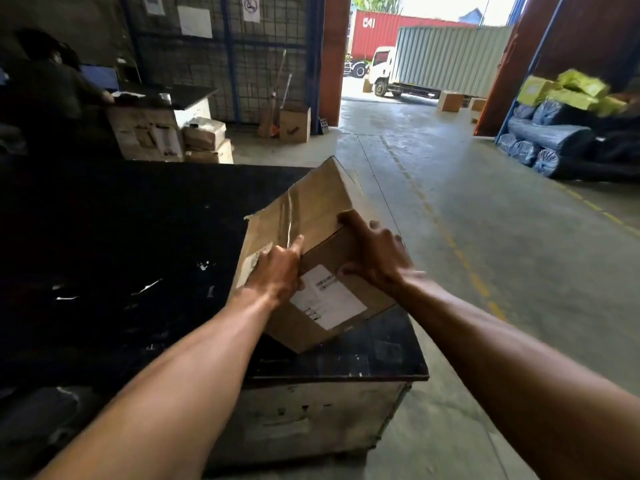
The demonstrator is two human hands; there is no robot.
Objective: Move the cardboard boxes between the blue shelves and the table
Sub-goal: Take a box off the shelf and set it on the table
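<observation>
A brown cardboard box with clear tape and a white label is tilted over the right end of the black table, its lower corner near or on the tabletop. My left hand grips its near left edge, thumb up along the tape. My right hand grips the near right side, fingers curled over the top edge. The blue shelves are seen only as a blue upright at the right.
A person leans on a second desk at the back left, with cardboard boxes stacked beside it. Wrapped dark rolls and yellow packages lie at the right. The concrete aisle leads to an open door and a truck.
</observation>
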